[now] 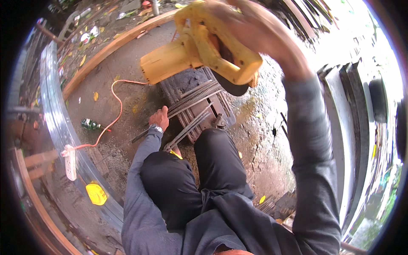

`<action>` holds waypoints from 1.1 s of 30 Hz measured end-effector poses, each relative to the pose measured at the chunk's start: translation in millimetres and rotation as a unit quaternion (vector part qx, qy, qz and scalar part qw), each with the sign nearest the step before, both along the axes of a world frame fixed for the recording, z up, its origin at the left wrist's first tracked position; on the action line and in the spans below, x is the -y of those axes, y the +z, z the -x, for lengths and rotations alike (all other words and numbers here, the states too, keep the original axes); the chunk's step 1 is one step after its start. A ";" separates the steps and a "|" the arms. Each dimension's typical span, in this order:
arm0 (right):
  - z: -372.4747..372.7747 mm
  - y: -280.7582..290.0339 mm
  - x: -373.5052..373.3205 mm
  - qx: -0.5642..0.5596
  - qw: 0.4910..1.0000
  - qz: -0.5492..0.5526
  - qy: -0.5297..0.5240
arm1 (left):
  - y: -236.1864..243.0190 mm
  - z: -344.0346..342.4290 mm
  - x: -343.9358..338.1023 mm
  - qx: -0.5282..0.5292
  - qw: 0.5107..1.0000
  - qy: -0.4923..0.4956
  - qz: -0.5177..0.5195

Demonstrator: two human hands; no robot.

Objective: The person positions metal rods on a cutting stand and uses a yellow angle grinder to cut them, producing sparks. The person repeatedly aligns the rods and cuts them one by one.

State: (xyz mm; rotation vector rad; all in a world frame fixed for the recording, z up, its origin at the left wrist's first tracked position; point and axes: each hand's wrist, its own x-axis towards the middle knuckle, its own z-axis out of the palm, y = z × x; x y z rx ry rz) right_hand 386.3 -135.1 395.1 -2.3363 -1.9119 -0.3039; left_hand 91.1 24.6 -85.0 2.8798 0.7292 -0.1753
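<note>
Holding a bunch of thin, bumpy metal rods [195, 98], our L hand [159, 119] is curled closed around them. The rods lie across a dark metal base [176, 83] on the ground, just past our knees, w/ more rods near our L knee. Our R hand [250, 32] is up high, touching the handle of a big yellow saw [168, 61]. It's blurry & part hidden, so we can't tell how far open it is. The saw sits above the base, w/ its round dark disc [231, 87] poking out under the handle. An orange cord [120, 102] runs from the saw to a white power strip [70, 163] on our L, near a yellow thing [96, 194]. A green bottle [90, 124] lies by the cord.
</note>
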 end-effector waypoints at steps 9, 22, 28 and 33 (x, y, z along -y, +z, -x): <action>41.1 -224.1 158.4 -0.539 0.590 -0.424 -0.427 | 10.7 4.8 0.1 -0.001 0.999 -0.013 0.038; -94.9 -393.7 112.1 -0.470 0.802 0.052 -0.365 | 18.9 8.3 4.3 0.028 0.999 -0.012 0.024; -101.6 -392.4 113.9 -0.433 0.823 0.084 -0.358 | 13.8 10.5 5.6 0.044 0.999 -0.013 0.017; -104.3 -391.5 112.7 -0.415 0.832 0.098 -0.355 | 9.5 10.9 3.0 0.073 0.997 -0.018 0.029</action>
